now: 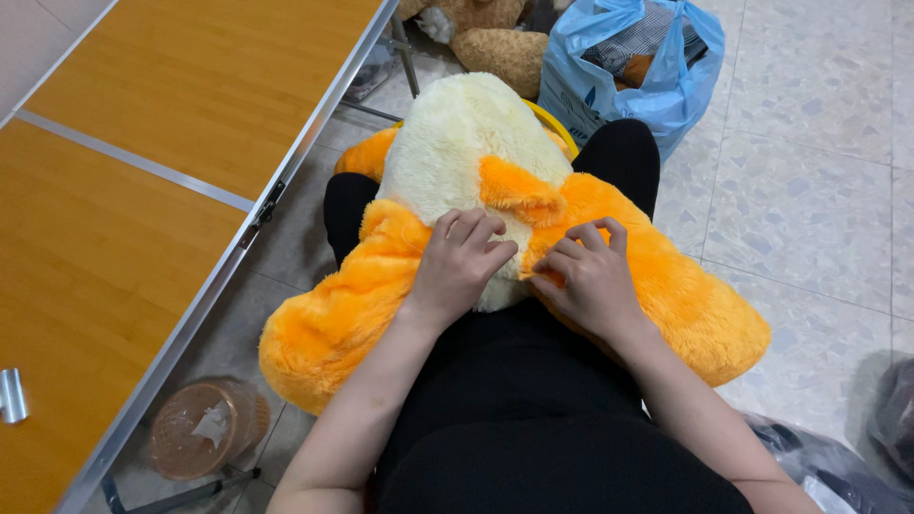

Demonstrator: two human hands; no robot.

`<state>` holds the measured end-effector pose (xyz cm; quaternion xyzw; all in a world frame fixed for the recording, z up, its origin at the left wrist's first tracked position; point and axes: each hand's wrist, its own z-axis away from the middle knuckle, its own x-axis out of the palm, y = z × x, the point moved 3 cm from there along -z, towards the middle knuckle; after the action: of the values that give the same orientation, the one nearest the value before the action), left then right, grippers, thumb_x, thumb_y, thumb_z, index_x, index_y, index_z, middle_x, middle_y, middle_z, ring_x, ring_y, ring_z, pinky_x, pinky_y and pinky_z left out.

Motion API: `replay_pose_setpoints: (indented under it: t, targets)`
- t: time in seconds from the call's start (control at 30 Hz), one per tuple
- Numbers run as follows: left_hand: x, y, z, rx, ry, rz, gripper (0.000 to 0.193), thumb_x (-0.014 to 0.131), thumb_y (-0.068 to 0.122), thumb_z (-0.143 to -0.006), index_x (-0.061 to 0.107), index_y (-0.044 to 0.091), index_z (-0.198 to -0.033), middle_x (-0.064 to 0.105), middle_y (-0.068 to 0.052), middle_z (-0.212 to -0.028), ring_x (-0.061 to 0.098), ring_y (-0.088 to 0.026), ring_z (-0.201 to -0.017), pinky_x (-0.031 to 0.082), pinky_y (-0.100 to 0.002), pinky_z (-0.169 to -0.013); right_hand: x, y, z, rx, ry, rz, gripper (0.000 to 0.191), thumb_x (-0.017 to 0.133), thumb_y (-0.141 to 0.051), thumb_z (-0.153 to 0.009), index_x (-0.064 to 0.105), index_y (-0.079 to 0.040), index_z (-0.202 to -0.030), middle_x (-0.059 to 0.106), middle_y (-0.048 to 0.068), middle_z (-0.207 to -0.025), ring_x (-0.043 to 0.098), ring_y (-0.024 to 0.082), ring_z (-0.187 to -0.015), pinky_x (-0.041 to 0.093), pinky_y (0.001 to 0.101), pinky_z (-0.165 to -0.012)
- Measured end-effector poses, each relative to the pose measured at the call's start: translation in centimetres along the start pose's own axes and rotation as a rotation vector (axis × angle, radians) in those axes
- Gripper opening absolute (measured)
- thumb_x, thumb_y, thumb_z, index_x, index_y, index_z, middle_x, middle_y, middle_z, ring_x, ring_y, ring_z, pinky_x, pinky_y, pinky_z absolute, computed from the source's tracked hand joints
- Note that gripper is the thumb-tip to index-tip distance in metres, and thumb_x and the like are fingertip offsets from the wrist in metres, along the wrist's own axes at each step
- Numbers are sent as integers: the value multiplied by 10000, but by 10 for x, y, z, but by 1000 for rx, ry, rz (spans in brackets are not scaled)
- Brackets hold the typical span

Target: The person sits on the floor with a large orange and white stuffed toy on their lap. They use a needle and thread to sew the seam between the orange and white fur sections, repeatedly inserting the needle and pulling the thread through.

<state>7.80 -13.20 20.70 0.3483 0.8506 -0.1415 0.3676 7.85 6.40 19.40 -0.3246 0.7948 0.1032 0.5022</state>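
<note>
Both forearms reach forward over the lap to the plush toy (476,190), left hand (459,266) and right hand (592,281) equally near, fingers curled pinching its cream-and-orange seam, its long axis running away toward the blue bag (666,86).

From my feed, the fingertips of the left hand (459,268) curl down into the fur of the orange and cream plush toy (495,205), so I cannot see what they pinch, and the right hand (592,278) hides its fingertips the same way. The toy's underside is buried against the lap. Up top, a brown plush (500,43) is cut off by the edge, and the blue plastic bag (633,67) shows only scraps of its contents. The tabletop (124,190) runs out left. Bottom right, a dark bag (838,466) is cropped and unclear.
</note>
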Motion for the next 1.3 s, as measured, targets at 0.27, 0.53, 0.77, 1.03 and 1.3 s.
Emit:
replay_pose_setpoints:
  t: [0.27, 0.53, 0.77, 1.03, 1.3]
  targets:
    - [10, 1, 8, -2, 5, -59, 71, 663, 135, -921, 662, 192, -963, 613, 13, -1102, 559, -204, -1191, 392, -449, -1087, -3, -3, 1, 15, 9, -44, 155, 845, -274, -748, 766, -150, -798, 703, -17, -861, 609, 226, -1014, 336, 496, -1056]
    - [22, 1, 10, -26, 15, -25, 91, 702, 140, -924, 676, 223, -897, 610, 53, -985, 565, -190, -1170, 252, -579, -1219, -7, -6, 2, 28, 36, -36, 145, 846, -268, -776, 760, -160, -820, 703, -25, -882, 607, 226, -1033, 334, 506, -1077]
    - [22, 0, 9, -90, -50, 92, 154, 699, 86, -847, 709, 238, -871, 587, 68, -886, 578, -179, -1123, 190, -623, -1245, -9, -5, 1, 20, 84, -15, 152, 833, -270, -773, 751, -164, -846, 715, 5, -984, 601, 267, -1106, 290, 553, -1120]
    - [23, -2, 11, -142, -122, 227, 266, 680, -6, -787, 732, 209, -934, 659, 75, -953, 600, -169, -1057, 243, -578, -1243, -2, 4, 0, 43, 45, -48, 152, 846, -268, -792, 775, -154, -865, 724, 12, -887, 643, 238, -1113, 286, 564, -1159]
    - [19, 1, 14, -148, -83, 326, 273, 696, -1, -805, 720, 161, -1023, 699, 54, -1010, 604, -191, -1054, 257, -560, -1222, 4, 11, 0, 75, 16, -141, 176, 839, -288, -804, 782, -135, -872, 705, 79, -910, 628, 235, -1086, 287, 568, -1162]
